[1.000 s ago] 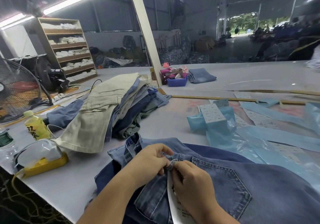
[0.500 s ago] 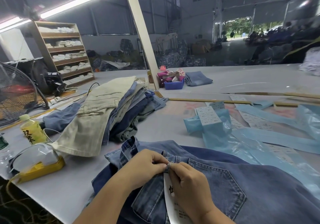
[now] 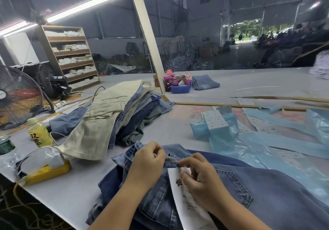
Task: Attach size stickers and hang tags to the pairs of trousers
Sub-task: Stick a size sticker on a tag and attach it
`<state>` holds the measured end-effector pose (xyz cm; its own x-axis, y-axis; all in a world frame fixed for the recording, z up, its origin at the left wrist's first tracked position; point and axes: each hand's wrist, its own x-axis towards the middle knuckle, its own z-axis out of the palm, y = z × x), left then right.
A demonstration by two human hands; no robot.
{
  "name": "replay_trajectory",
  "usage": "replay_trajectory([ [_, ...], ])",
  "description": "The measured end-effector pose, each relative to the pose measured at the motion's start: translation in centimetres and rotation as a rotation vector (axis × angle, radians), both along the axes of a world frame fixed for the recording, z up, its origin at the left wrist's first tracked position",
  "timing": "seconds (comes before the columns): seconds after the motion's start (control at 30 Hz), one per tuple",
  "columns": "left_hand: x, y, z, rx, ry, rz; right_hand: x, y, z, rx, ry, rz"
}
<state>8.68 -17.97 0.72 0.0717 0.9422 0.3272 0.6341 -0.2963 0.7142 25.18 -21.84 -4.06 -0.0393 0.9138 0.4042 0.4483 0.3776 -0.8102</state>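
While the left hand (image 3: 148,165) pinches the waistband of the jeans (image 3: 267,194) on the table (image 3: 74,192), the right hand (image 3: 201,181) pinches a white hang tag (image 3: 185,210) against it; beyond, a trouser pile (image 3: 110,119) and sticker sheets (image 3: 215,119) wait.

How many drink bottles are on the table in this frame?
2. A yellow-green bottle stands near the table's left edge, in front of the fan. A green-labelled clear bottle is just left of it, cut off by the frame. Others may be hidden.
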Motion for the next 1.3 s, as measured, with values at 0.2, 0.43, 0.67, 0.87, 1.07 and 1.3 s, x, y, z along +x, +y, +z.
replay_trajectory([
  [0.2, 1.1, -0.5, 0.0, -0.023, -0.246, 0.017, 1.7, -1.0, 0.1, -0.125, -0.087, -0.060],
  [0.43, 2.3, -1.4, -0.4, -0.073, -0.293, -0.166, 2.9, -1.7, 1.4, -0.355, 0.257, 0.104],
  [0.67, 2.6, -2.2, -1.0, 0.040, -0.015, -0.319, 3.4, -1.5, 1.3, -0.462, 0.699, 0.297],
  [0.87, 1.9, -2.4, -2.4, -0.020, -0.003, -0.338, 3.2, -1.3, 0.0, -0.456, 0.748, 0.344],
  [1.07, 1.5, -2.7, -3.4, -0.026, -0.037, -0.362, 3.2, -1.2, -1.0, -0.395, 0.736, 0.348],
  [1.3, 1.4, -3.1, -4.3, 0.059, 0.015, -0.369, 3.0, -1.4, -1.7, -0.377, 0.747, 0.348],
])
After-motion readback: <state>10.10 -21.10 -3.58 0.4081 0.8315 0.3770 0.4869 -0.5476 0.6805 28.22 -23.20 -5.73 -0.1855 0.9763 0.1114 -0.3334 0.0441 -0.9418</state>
